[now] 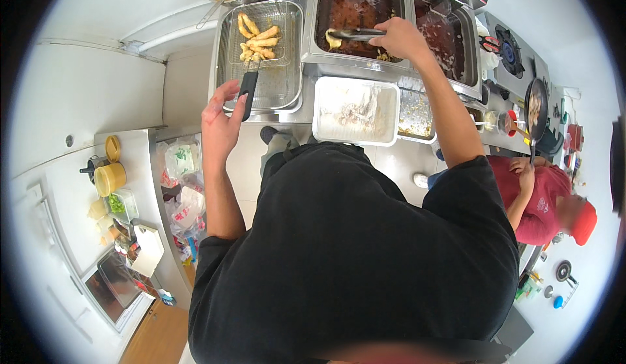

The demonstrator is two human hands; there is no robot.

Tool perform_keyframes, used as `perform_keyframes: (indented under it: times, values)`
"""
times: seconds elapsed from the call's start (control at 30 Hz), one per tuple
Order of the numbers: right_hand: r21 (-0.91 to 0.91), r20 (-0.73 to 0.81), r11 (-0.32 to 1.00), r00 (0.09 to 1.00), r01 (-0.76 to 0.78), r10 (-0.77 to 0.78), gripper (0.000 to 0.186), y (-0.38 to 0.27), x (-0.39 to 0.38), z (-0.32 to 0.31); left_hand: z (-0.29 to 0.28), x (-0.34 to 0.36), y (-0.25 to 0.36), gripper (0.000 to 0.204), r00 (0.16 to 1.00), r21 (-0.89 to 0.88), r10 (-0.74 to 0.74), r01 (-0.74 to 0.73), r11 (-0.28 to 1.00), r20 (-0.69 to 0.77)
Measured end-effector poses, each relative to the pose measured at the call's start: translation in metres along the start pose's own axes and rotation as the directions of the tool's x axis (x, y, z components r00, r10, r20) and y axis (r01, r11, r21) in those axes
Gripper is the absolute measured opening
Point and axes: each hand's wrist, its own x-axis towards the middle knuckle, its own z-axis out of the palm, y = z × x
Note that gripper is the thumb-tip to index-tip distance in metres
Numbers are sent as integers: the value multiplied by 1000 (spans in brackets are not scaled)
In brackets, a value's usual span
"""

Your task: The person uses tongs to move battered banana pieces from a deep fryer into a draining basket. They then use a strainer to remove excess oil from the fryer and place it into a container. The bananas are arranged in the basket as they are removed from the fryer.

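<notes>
My right hand (403,38) grips metal tongs (355,34) that reach left over a deep fryer vat (313,38) of dark oil, their tips at a pale piece of food (333,40). My left hand (220,124) hovers with fingers apart by the black handle (248,93) of a wire fry basket (261,24). Whether it touches the handle I cannot tell. The basket holds several golden fried pieces (257,37) and rests on a steel draining tray (225,84).
A white tray (325,129) with crumbs sits in front of the fryer, a second vat (466,58) to its right. A person in a red shirt and cap (548,207) stands at right beside a black pan (536,110). Yellow containers (109,176) stand on a counter at left.
</notes>
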Motion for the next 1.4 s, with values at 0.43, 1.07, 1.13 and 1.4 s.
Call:
perform_keyframes:
  times: [0.43,1.07,1.13,1.4]
  values:
    - [-102,-252,993,965,51,-76,40,-51,-10,-44,-17,6,-23,33,999,-5,30,-30,1000,-19]
    - [-30,-305,999,952,14,-22,37,-187,3,9,-128,10,-152,35,996,-51,-84,85,995,34]
    - [-63,-230,995,971,-83,67,38,-202,-1,29,-133,22,-162,34,997,-75,-51,55,996,53]
    - [-165,-179,973,975,-161,131,43,-243,-1,63,-157,67,-184,33,979,-141,60,-33,989,192]
